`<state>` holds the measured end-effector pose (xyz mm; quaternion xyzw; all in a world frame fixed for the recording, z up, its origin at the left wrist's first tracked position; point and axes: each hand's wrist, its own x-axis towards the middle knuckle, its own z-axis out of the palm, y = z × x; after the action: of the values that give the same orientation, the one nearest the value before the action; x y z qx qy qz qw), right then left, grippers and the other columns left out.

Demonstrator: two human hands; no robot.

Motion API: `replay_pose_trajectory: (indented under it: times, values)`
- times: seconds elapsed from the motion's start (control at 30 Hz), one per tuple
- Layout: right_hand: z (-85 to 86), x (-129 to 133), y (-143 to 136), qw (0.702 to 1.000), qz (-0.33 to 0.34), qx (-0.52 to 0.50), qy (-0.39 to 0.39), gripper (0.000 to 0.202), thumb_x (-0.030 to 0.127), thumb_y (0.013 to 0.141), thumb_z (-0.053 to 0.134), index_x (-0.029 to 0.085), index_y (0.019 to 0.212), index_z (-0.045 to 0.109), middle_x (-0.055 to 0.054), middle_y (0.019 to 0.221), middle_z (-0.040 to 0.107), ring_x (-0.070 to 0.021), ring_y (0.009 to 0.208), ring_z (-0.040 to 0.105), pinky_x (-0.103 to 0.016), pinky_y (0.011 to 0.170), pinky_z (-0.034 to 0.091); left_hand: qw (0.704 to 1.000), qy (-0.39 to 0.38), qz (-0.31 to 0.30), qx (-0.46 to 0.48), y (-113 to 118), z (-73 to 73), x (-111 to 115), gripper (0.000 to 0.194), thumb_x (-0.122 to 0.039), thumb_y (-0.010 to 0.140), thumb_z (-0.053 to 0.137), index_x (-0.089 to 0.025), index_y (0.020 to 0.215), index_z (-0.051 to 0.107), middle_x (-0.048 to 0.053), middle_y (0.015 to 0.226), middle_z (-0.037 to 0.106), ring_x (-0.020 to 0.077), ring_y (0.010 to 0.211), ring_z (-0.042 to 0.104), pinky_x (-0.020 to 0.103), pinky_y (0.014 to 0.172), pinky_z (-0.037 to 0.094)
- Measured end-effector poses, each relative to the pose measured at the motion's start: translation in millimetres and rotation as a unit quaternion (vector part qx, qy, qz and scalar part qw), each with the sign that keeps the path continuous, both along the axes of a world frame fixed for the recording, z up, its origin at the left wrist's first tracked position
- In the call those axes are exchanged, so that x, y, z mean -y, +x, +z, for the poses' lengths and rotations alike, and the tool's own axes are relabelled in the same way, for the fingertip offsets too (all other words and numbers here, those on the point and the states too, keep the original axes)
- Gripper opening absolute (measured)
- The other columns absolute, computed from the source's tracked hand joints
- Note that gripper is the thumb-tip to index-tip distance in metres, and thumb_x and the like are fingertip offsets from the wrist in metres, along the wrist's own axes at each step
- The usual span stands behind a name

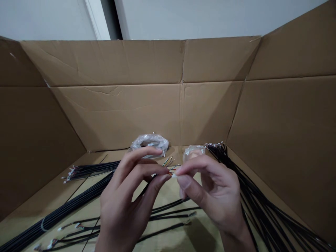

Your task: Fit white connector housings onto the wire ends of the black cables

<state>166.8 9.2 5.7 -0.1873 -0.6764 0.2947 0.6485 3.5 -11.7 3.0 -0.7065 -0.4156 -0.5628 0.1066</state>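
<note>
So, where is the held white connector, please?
The white connector is below the head view's centre, pinched in the right hand, beside the left hand.

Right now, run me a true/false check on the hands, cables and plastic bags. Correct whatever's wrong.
1. The right hand pinches a small white connector. True.
2. The left hand lies flat on the cardboard. False: the left hand is raised, pinching thin coloured wires beside the connector.
3. A pale band goes around the long cable bundle at lower left. True.
4. The cables on the right have their white ends nearest the camera. False: the white ends are at the far end.
5. The larger plastic bag lies beyond the hands, near the back cardboard wall. True.
</note>
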Motion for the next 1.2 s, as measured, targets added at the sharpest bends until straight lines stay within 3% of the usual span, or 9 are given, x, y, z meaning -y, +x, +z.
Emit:
replay_pose_trajectory:
  times: [0.17, 0.37, 0.6, 0.77, 0.87, 0.97, 1.03, 1.13, 1.2]
  values:
    - [2.2, -11.1, 4.5, 0.99, 0.056, -0.047, -0.121, 0.011, 0.027, 0.096, 0.067, 0.022, 0.089, 0.074, 0.003, 0.063, 0.068, -0.0125, 0.058, 0.064, -0.025, 0.06, 0.053, 1.0, 0.013, -0.01, -0.019, -1.6, -0.3, 0.7, 0.023, -0.008, 0.096, 0.063, -0.03, 0.094, 0.069, 0.0, 0.113, 0.067, 0.0171, 0.098, 0.071, 0.031, 0.086, 0.063]
    - [8.1, -17.6, 8.6, 0.98, 0.08, 0.033, -0.177, 0.03, 0.047, 0.085, 0.08, 0.02, 0.074, 0.07, 0.002, 0.064, 0.068, -0.0133, 0.06, 0.061, -0.025, 0.06, 0.053, 0.998, -0.01, -0.03, -0.058, -0.9, 3.9, 5.1, 0.021, -0.009, 0.096, 0.062, -0.028, 0.095, 0.07, 0.002, 0.116, 0.067, 0.0175, 0.099, 0.072, 0.027, 0.083, 0.063]
    - [9.2, -13.5, 6.0, 0.988, 0.054, 0.058, -0.136, 0.014, 0.025, 0.089, 0.076, 0.021, 0.076, 0.076, 0.003, 0.069, 0.071, -0.0126, 0.064, 0.062, -0.023, 0.059, 0.053, 0.996, -0.006, -0.047, -0.077, 1.3, 2.9, 6.0, 0.021, -0.007, 0.096, 0.063, -0.028, 0.098, 0.07, 0.002, 0.119, 0.065, 0.0167, 0.1, 0.071, 0.026, 0.08, 0.063]
    - [7.0, -14.4, 1.9, 0.993, 0.038, 0.035, -0.109, 0.016, 0.023, 0.089, 0.077, 0.02, 0.073, 0.076, 0.003, 0.063, 0.069, -0.0122, 0.059, 0.061, -0.022, 0.054, 0.052, 0.996, 0.01, -0.069, -0.059, -1.9, 1.2, 1.7, 0.019, -0.009, 0.096, 0.064, -0.028, 0.096, 0.069, 0.002, 0.118, 0.063, 0.0162, 0.103, 0.069, 0.025, 0.083, 0.063]
    - [5.4, -15.0, -0.9, 0.996, 0.026, -0.001, -0.082, 0.015, 0.02, 0.088, 0.078, 0.02, 0.073, 0.077, 0.003, 0.063, 0.07, -0.0114, 0.058, 0.061, -0.022, 0.055, 0.052, 0.996, -0.023, -0.085, -0.015, -2.1, 4.5, 4.4, 0.024, -0.007, 0.097, 0.06, -0.029, 0.095, 0.069, 0.0, 0.109, 0.068, 0.0168, 0.111, 0.066, 0.025, 0.09, 0.062]
    - [4.0, -15.0, -2.9, 0.998, 0.017, -0.016, -0.054, 0.016, 0.017, 0.089, 0.076, 0.02, 0.074, 0.077, 0.004, 0.062, 0.069, -0.011, 0.056, 0.061, -0.023, 0.056, 0.051, 0.994, -0.056, -0.096, 0.015, -0.7, 7.9, 7.4, 0.03, -0.005, 0.098, 0.054, -0.03, 0.099, 0.071, 0.0, 0.108, 0.071, 0.0168, 0.111, 0.065, 0.021, 0.076, 0.063]
    - [2.7, -15.0, -3.8, 0.999, 0.012, -0.019, -0.041, 0.017, 0.015, 0.09, 0.076, 0.02, 0.074, 0.076, 0.004, 0.061, 0.069, -0.0109, 0.057, 0.061, -0.024, 0.057, 0.05, 0.993, -0.061, -0.095, 0.027, 1.5, 8.0, 7.9, 0.026, -0.009, 0.098, 0.056, -0.03, 0.099, 0.072, 0.002, 0.111, 0.071, 0.0186, 0.107, 0.068, 0.021, 0.067, 0.063]
    - [-0.1, -15.5, -4.6, 1.0, 0.003, -0.021, -0.021, 0.016, 0.015, 0.09, 0.077, 0.021, 0.075, 0.076, 0.004, 0.062, 0.068, -0.011, 0.058, 0.06, -0.025, 0.058, 0.048, 0.994, -0.064, -0.057, 0.068, 7.7, 6.2, 7.7, 0.009, -0.024, 0.096, 0.066, -0.028, 0.093, 0.074, 0.006, 0.107, 0.072, 0.0243, 0.102, 0.071, 0.027, 0.063, 0.064]
    - [-2.3, -16.1, -4.9, 1.0, -0.009, -0.01, -0.009, 0.016, 0.017, 0.091, 0.077, 0.021, 0.076, 0.075, 0.004, 0.063, 0.068, -0.0117, 0.059, 0.059, -0.026, 0.058, 0.046, 0.993, -0.066, -0.039, 0.087, 12.4, 5.8, 7.7, 0.008, -0.034, 0.093, 0.072, -0.026, 0.091, 0.074, 0.008, 0.105, 0.072, 0.027, 0.101, 0.072, 0.029, 0.062, 0.064]
